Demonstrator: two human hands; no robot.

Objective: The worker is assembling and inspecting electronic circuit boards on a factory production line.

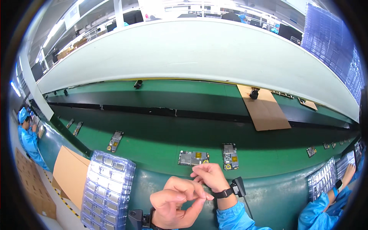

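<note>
My left hand (178,201) is in the lower middle, thumb and forefinger pressed together in a pinch. A tiny speck shows at its fingertips, too small to name. Just beyond it, my right hand (211,177) has its fingers drawn together, pointing left; whatever they hold is hidden. Past the hands, a circuit board (186,158) lies crosswise on the green belt, close to the right fingertips. A second circuit board (230,157) lies lengthwise to its right. Left of my hands stands a clear plastic tray (107,188) with rows of grey flat parts.
More circuit boards lie along the belt, one (115,141) at left, another (311,151) at right. A cardboard sheet (264,109) hangs over the belt. Cardboard (71,172) stands behind the tray. A co-worker's arm (331,195) reaches over trays at right; another person (28,134) works far left.
</note>
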